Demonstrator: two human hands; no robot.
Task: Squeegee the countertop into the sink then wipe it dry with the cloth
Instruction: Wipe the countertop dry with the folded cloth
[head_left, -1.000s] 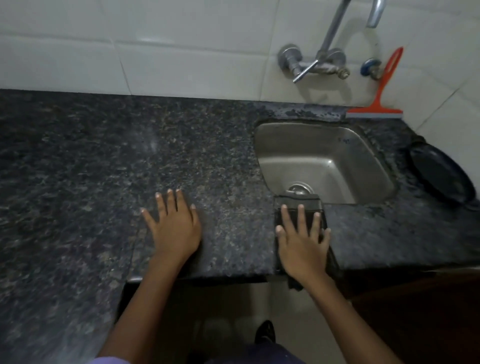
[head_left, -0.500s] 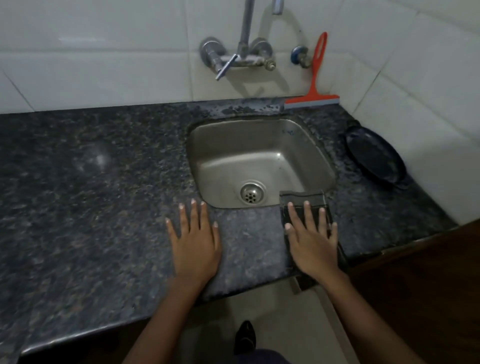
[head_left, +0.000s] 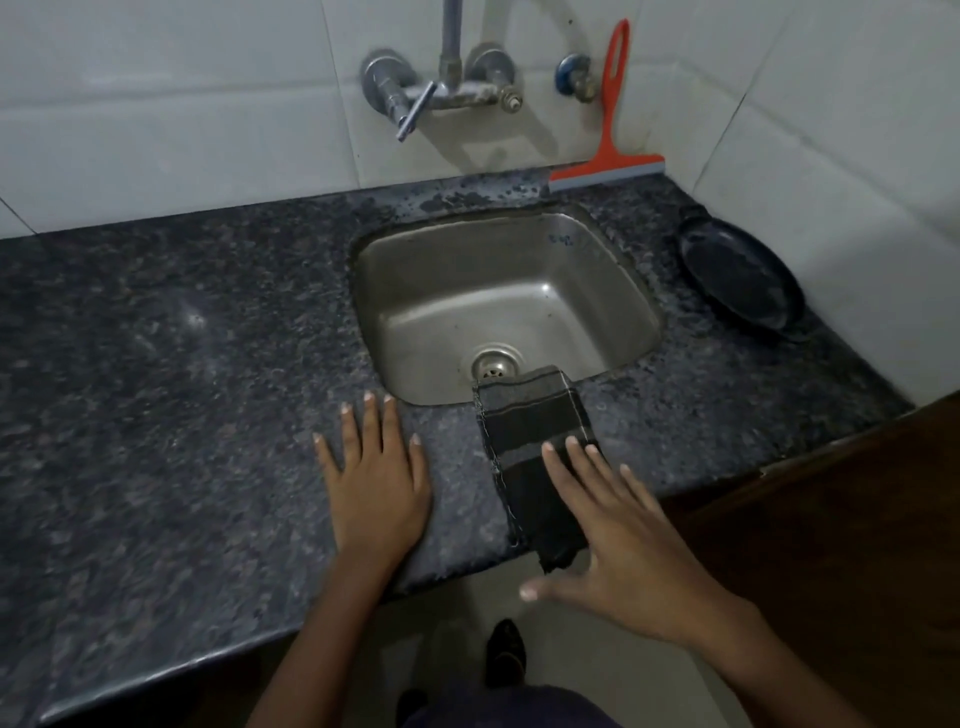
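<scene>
The countertop (head_left: 156, 364) is dark speckled granite with a polished, slightly shiny surface, and it fills the left and the middle of the frame. In the middle right of the frame a square stainless steel sink (head_left: 613, 270) with rounded corners is set into the stone, and a round metal drain (head_left: 494, 364) sits near its front wall. A folded cloth (head_left: 530, 431), dark with a lighter grey band and a stitched left edge, lies on the strip of granite in front of the sink; its far end hangs a little over the sink rim, and its near end hangs over the front edge of the countertop. The left hand (head_left: 376, 483) lies flat on the granite at the lower middle of the frame, fingers straight and slightly spread, holding nothing, just beside the cloth on its left and apart from it. The right hand (head_left: 618, 540) is also released and spread, with its fingertips over the near right part of the cloth; I cannot tell if they touch it. An orange plastic squeegee (head_left: 608, 140) with a grey blade leans on the white tiled wall (head_left: 182, 119) at the upper right, well apart from both hands. A metal wall tap (head_left: 441, 88) is above the sink, and a round black plate (head_left: 740, 273) lies at the right.
</scene>
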